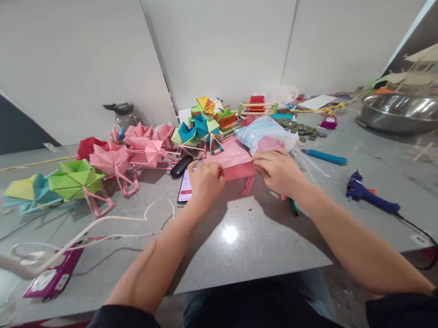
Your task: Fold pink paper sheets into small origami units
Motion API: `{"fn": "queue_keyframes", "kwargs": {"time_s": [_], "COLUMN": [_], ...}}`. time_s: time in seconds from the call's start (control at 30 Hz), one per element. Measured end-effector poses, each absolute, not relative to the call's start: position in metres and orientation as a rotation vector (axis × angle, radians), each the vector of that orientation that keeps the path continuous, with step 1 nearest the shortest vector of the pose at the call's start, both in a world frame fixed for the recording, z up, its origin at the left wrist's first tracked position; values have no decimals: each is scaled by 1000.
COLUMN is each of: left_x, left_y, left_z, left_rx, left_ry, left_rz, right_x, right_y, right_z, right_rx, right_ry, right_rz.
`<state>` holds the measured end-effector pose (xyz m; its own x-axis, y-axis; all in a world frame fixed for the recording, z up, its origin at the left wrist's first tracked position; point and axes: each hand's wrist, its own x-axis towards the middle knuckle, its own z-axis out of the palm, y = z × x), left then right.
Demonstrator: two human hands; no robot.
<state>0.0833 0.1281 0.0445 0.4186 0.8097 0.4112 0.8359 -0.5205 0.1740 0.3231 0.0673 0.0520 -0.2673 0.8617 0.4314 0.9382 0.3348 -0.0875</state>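
Dark sleeves and a lap in dark cloth fill the bottom of my view, and from them both bare forearms reach out over the grey table (252,254). My left hand (205,182) and right hand (278,171) rest on a pink sheet of paper (234,162), one at each end of its near edge; each grip is pinched narrow on that folded edge, fingers curled over it and pressing it to the table. The paper lies flat at the middle of the table, just beyond my knuckles; it is a plain salmon pink, with a paler upper layer and a darker strip along the fold, and I can see no print on it. A phone (185,188) lies partly under my left hand, its screen lit white and red, the writing too small for me to read. Just behind the paper sits a crumpled clear plastic bag (264,132). Folded paper models (113,162) in pink, green, blue and yellow stand in a row to the left. A blue glue gun (366,193) lies to the right, near a blue pen (324,156), with a pile of coins (304,130) and a metal bowl (401,111) farther back. A purple card (53,278) at near left bears markings I cannot make out.
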Motion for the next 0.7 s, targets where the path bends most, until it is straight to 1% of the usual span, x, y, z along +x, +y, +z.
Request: {"fn": "queue_keyframes", "kwargs": {"time_s": [0.1, 0.17, 0.27, 0.33, 0.43, 0.5, 0.57, 0.7], "left_x": [64, 45, 11, -12, -45, -61, -69, -60], "left_y": [116, 100, 56, 19, -36, -63, -81, -94], "left_z": [68, 80, 92, 95, 90, 82, 75, 64], "left_rx": [-2633, -2616, -2433, -2320, -2269, -2400, -2603, -2725], "left_ry": [-1451, -1320, -1105, -986, -876, -859, -815, -807], "left_rz": [-701, -747, -850, -882, -922, -861, -758, -716], "right_x": [336, 342, 347, 346, 332, 318, 304, 293], "right_y": [53, 44, 37, 39, 46, 51, 55, 59], "right_z": [65, 71, 75, 74, 64, 55, 45, 37], "right_rx": [-1426, -1359, -1394, -1483, -1632, -1719, -1809, -1958], "right_ry": [-2134, -2015, -1753, -1714, -1993, -2215, -2385, -2389], "right_rz": [-245, -253, -210, -64, 307, 527, 544, 517]}}
